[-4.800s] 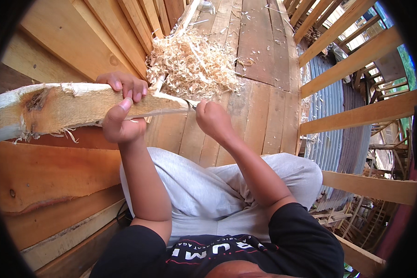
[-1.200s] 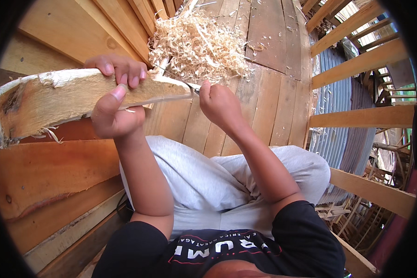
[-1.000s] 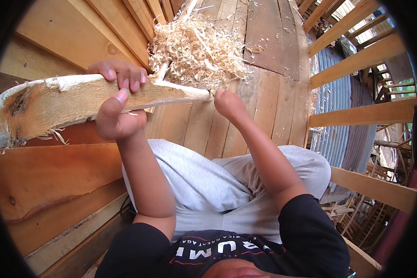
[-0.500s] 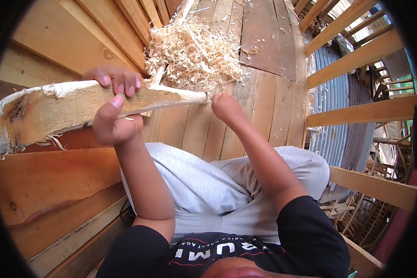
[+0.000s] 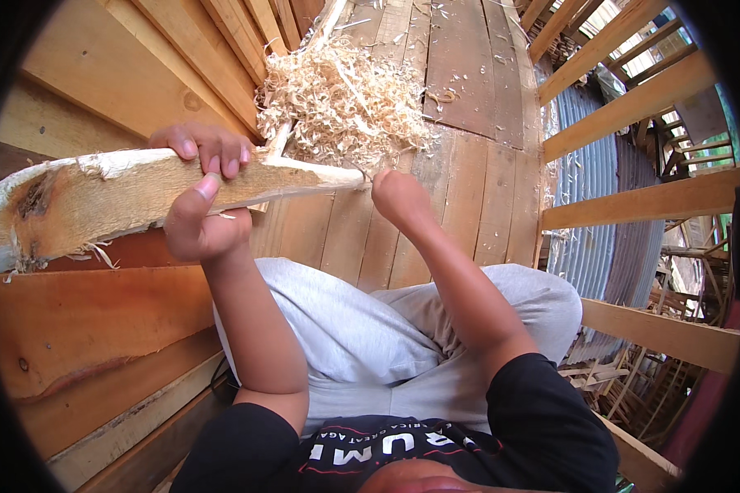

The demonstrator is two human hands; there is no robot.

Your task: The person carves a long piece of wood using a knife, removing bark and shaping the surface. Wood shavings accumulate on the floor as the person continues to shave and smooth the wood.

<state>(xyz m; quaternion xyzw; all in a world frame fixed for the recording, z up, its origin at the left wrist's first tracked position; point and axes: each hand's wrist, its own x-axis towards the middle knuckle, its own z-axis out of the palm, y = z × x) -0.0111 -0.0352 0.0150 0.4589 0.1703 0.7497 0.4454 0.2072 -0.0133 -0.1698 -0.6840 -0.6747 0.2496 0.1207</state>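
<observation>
A long rough-hewn piece of wood point(image 5: 115, 197) reaches in from the left, broad at that end and tapering to a pale, narrow tip near the middle of the view. My left hand point(image 5: 205, 197) is wrapped round it, thumb on the near face and fingers over the top edge. Close by the narrow tip, my right hand point(image 5: 400, 195) is closed in a fist. A small dark bit shows between fist and tip; whatever the fingers hold is hidden.
Curly wood shavings point(image 5: 345, 99) are heaped on the plank floor point(image 5: 469, 189) beyond my hands. Plank walling point(image 5: 123, 66) rises on the left. A slatted wooden railing point(image 5: 641, 201) runs along the right, with corrugated metal sheets point(image 5: 584, 205) beyond it. My crossed legs point(image 5: 329, 320) lie below.
My right fist has shifted very slightly left, staying close to the wood's tip. My left hand keeps its grip, and the wood has barely moved.
</observation>
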